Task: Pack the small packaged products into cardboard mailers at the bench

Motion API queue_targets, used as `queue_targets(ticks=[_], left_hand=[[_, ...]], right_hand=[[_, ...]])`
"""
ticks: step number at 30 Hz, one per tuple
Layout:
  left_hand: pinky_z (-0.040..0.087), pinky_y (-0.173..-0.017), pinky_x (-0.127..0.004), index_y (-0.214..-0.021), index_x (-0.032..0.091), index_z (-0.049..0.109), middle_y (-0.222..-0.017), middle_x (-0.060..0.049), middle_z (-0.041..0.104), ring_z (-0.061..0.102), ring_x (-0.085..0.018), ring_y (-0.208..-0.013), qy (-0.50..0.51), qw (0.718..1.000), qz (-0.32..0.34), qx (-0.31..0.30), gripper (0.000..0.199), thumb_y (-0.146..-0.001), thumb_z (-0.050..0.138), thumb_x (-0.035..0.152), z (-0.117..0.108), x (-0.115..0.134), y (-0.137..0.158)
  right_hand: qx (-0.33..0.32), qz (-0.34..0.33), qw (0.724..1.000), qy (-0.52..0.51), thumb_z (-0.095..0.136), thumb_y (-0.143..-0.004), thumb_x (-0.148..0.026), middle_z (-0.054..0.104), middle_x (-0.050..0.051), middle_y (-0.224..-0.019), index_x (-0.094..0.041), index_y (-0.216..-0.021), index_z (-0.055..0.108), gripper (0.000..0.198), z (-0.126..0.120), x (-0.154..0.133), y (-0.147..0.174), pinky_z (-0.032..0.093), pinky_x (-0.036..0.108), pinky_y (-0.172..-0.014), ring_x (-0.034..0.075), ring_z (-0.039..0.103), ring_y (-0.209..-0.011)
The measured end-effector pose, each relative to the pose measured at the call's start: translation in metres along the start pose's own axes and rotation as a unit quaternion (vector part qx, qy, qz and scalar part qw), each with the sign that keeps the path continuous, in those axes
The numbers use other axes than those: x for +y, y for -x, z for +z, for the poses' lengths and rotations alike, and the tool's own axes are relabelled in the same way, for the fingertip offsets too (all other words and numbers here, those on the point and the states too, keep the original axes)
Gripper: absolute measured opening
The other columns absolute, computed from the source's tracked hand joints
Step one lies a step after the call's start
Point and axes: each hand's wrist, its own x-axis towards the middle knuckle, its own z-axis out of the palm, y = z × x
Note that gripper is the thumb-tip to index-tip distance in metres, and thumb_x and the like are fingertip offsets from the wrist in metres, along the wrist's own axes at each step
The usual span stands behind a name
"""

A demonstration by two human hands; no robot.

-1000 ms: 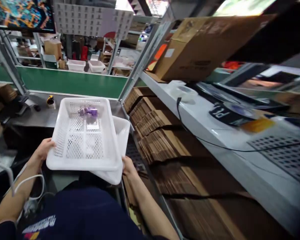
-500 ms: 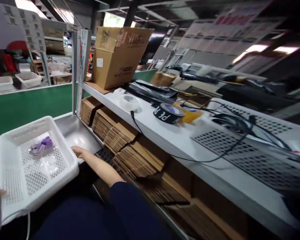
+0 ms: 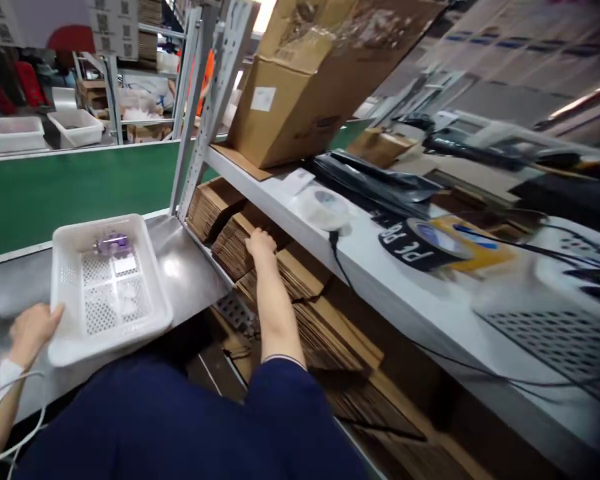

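A: Far left of frame?
B: Left hand (image 3: 30,328) at the lower left, fingers loosely curled against the near left corner of the basket (image 3: 65,347). Resting on the steel bench (image 3: 190,267), purple item (image 3: 111,243) at its far end.

A: Centre?
B: Right hand (image 3: 260,244) stretched forward, laid on the top edges of the cartons (image 3: 300,280). Fingers curled over the edge of one stack; whether pinching a single sheet or only pressed on top, impossible to tell.

A: Lie of the cartons?
B: Flat-packed, standing on edge under the shelf (image 3: 380,267), row running from centre down to lower right. Directly under the right fingertips, well apart from the left hand.

A: Right of frame?
B: Tape roll (image 3: 420,244) on the shelf, box (image 3: 300,100) further back at upper centre.
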Motion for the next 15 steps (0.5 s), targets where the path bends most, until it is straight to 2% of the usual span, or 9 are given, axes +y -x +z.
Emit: queue_targets(ticks=[2, 5, 8, 10, 12, 15], left_hand=[[0.045, -0.08, -0.046, -0.07, 0.014, 0.065, -0.066, -0.001, 0.036, 0.064, -0.043, -0.088, 0.011, 1.0, 0.016, 0.001, 0.049, -0.086, 0.055, 0.059, -0.001, 0.01, 0.004], [0.037, -0.074, -0.039, -0.073, 0.01, 0.067, -0.078, -0.008, 0.05, 0.062, -0.034, -0.09, 0.039, 0.997, 0.062, 0.024, 0.055, -0.095, 0.043, 0.054, -0.005, 0.025, 0.004], [0.032, -0.073, -0.036, -0.073, 0.012, 0.063, -0.088, -0.012, 0.058, 0.06, -0.028, -0.09, 0.062, 0.995, 0.057, 0.048, 0.048, -0.096, 0.046, 0.05, -0.003, 0.032, -0.005], [0.033, -0.073, -0.035, -0.072, 0.014, 0.06, -0.088, -0.012, 0.06, 0.059, -0.026, -0.086, 0.082, 0.994, 0.046, 0.052, 0.042, -0.094, 0.051, 0.049, 0.0, 0.03, -0.014], [0.035, -0.073, -0.035, -0.074, 0.016, 0.06, -0.087, -0.011, 0.061, 0.057, -0.024, -0.081, 0.136, 0.988, 0.059, 0.046, 0.033, -0.088, 0.058, 0.046, 0.003, 0.027, -0.022], [0.04, -0.074, -0.032, -0.072, 0.018, 0.056, -0.086, -0.008, 0.062, 0.055, -0.021, -0.08, 0.229, 0.966, 0.112, 0.036, 0.023, -0.075, 0.065, 0.038, 0.003, 0.026, -0.032]], right_hand=[[-0.021, -0.009, 1.0, 0.017, 0.064, -0.099, -0.02, 0.054, 0.044, -0.138, 0.011, -0.144, 0.052, 0.056, -0.002, 0.0, -0.002, 0.044, 0.048, -0.106, 0.037, 0.059, -0.134], [-0.038, -0.025, 0.996, 0.08, 0.059, -0.101, -0.02, 0.063, 0.037, -0.129, 0.004, -0.136, 0.062, 0.043, -0.005, -0.008, -0.001, 0.048, 0.052, -0.102, 0.041, 0.063, -0.127], [0.041, -0.062, 0.992, 0.102, 0.044, -0.104, -0.018, 0.066, 0.035, -0.126, 0.0, -0.134, 0.064, 0.041, -0.01, -0.024, 0.017, 0.052, 0.051, -0.098, 0.038, 0.067, -0.12], [0.113, -0.131, 0.982, 0.071, 0.04, -0.103, -0.018, 0.067, 0.032, -0.129, -0.003, -0.136, 0.065, 0.044, -0.011, -0.037, 0.048, 0.054, 0.049, -0.098, 0.036, 0.067, -0.12], [0.159, -0.217, 0.963, 0.025, 0.04, -0.102, -0.019, 0.064, 0.027, -0.139, -0.006, -0.143, 0.062, 0.048, -0.005, -0.053, 0.093, 0.054, 0.048, -0.105, 0.035, 0.064, -0.129], [0.151, -0.335, 0.929, -0.046, 0.04, -0.101, -0.018, 0.057, 0.018, -0.154, -0.013, -0.155, 0.055, 0.056, 0.019, -0.089, 0.172, 0.044, 0.051, -0.123, 0.032, 0.052, -0.147]])
